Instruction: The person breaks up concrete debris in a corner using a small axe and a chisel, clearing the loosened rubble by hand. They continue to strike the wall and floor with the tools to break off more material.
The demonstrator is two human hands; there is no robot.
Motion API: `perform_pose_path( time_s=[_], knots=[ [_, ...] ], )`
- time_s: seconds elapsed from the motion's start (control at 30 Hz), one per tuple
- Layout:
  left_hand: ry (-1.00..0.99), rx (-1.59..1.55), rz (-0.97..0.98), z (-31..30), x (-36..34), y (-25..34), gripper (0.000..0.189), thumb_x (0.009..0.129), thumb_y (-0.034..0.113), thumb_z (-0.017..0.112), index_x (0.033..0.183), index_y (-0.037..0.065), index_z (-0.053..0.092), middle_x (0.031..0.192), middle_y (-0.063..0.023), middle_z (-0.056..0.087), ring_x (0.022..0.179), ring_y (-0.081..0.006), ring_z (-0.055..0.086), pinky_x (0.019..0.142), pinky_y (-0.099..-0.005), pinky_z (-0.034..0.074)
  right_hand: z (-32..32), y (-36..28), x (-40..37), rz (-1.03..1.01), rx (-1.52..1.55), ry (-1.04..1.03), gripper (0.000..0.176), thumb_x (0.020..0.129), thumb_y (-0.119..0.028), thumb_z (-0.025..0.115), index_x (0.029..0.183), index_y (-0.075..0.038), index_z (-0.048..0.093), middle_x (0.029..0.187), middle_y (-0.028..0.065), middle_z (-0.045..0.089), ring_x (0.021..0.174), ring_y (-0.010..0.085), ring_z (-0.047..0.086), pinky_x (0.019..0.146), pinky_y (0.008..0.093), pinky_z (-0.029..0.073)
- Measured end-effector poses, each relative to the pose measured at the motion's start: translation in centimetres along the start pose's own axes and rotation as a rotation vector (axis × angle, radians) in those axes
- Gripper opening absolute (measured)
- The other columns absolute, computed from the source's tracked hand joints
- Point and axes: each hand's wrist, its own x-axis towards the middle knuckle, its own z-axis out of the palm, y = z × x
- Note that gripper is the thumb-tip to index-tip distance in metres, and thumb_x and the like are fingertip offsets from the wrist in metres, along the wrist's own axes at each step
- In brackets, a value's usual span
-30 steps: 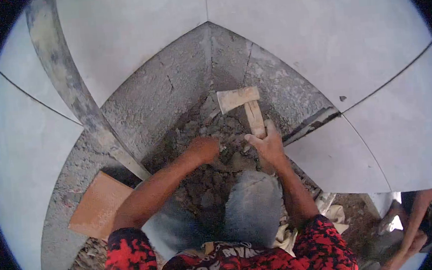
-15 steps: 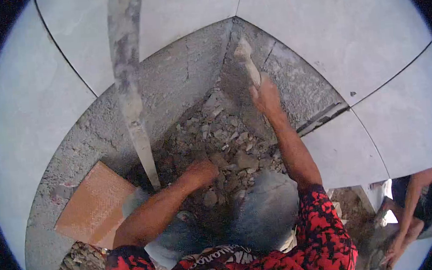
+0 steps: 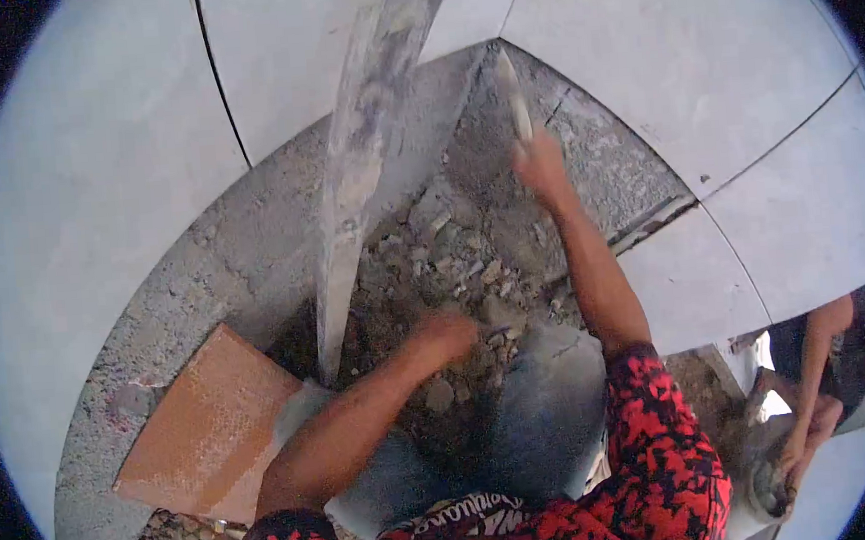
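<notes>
My right hand (image 3: pixel 541 161) is wrapped round a pale tool (image 3: pixel 515 99) with a flared flat end, much like a paintbrush, seen here nearly edge-on. Its tip points into the corner where two rough grey concrete walls (image 3: pixel 605 158) meet. Lower down, my left hand (image 3: pixel 447 334) is closed and blurred over the broken rubble (image 3: pixel 462 258) between my knees; its fingers hide whatever may be in them. A long, mortar-smeared post (image 3: pixel 351 185) slants in front of the left-hand wall, its lower end near my left forearm.
Large pale tiles (image 3: pixel 639 65) lie around the recess. An orange-brown tile (image 3: pixel 208 426) leans at the left by my knee (image 3: pixel 312 409). At the lower right, another person's arm (image 3: pixel 811 374) reaches down to a bucket (image 3: pixel 760 503).
The tool has turned from showing its flat end to nearly edge-on and sits higher, closer to the corner. My left hand has shifted slightly right. The view has swung, so the post appears further right.
</notes>
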Motion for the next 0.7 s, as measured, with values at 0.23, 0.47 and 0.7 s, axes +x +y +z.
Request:
perform_pose_path(
  time_s=[0.23,0.47,0.7],
  knots=[
    [0.209,-0.263,-0.187,-0.6,-1.1,-1.1,0.016,0.066,0.01,0.049,0.076,0.001,0.058,0.077,-0.0165,0.057,0.071,-0.0313,0.056,0.062,-0.0404,0.044,0.4,-1.0,-2.2,-0.22,0.034,0.247,0.024,0.068,-0.022,0.053,0.077,0.001,0.051,0.081,0.0222,0.051,0.074,0.0378,0.05,0.063,0.0427,0.039],
    [0.142,-0.211,-0.202,-2.4,-2.3,-0.7,0.016,0.065,0.01,0.05,0.076,0.002,0.058,0.076,-0.0151,0.057,0.075,-0.0305,0.055,0.063,-0.0413,0.044,1.4,-1.5,-1.6,-0.066,0.02,0.045,0.035,0.069,-0.022,0.054,0.089,0.005,0.047,0.085,0.0247,0.05,0.078,0.0394,0.05,0.068,0.0427,0.039],
    [0.144,-0.212,-0.122,-0.8,-1.5,-1.8,0.019,0.066,0.009,0.047,0.081,0.002,0.056,0.078,-0.0158,0.057,0.077,-0.0317,0.054,0.066,-0.0415,0.043,2.2,-1.0,-0.5,-0.008,0.021,0.125,0.029,0.068,-0.021,0.051,0.088,0.0,0.047,0.078,0.0236,0.052,0.074,0.0392,0.05,0.063,0.0424,0.039]
  ],
)
